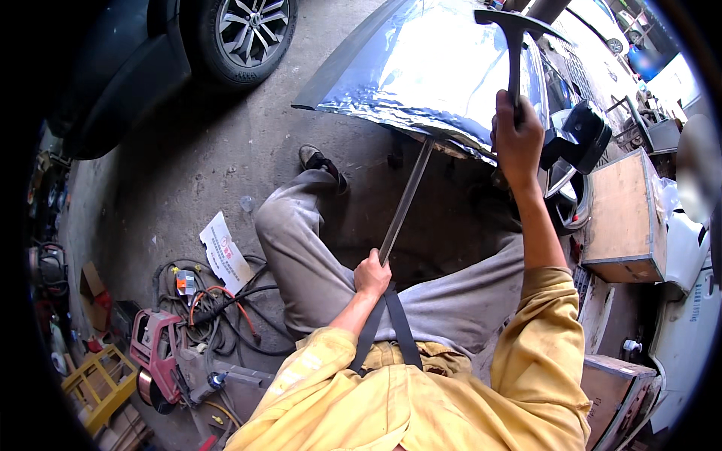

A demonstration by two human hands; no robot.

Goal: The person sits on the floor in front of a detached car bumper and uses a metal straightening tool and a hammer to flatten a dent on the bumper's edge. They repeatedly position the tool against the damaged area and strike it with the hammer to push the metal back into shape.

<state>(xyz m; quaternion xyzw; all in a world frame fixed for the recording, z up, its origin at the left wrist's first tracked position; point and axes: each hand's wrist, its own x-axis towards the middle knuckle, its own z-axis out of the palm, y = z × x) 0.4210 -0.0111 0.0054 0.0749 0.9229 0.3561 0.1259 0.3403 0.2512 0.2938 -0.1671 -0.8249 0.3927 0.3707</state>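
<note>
The left hand [373, 273] gripped a metal bar [407, 201] that ran to the shiny panel [421, 75] ahead. The right hand [519, 141] gripped a hammer [514, 56]. I thought the bar needed holding steady.

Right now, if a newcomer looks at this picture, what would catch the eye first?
Probably the dark hammer at upper right, held up in the right grip. Next would come the large, glaring silver panel at top centre, and the long metal bar that slants from the left grip up toward the panel's wrinkled near edge.
</note>
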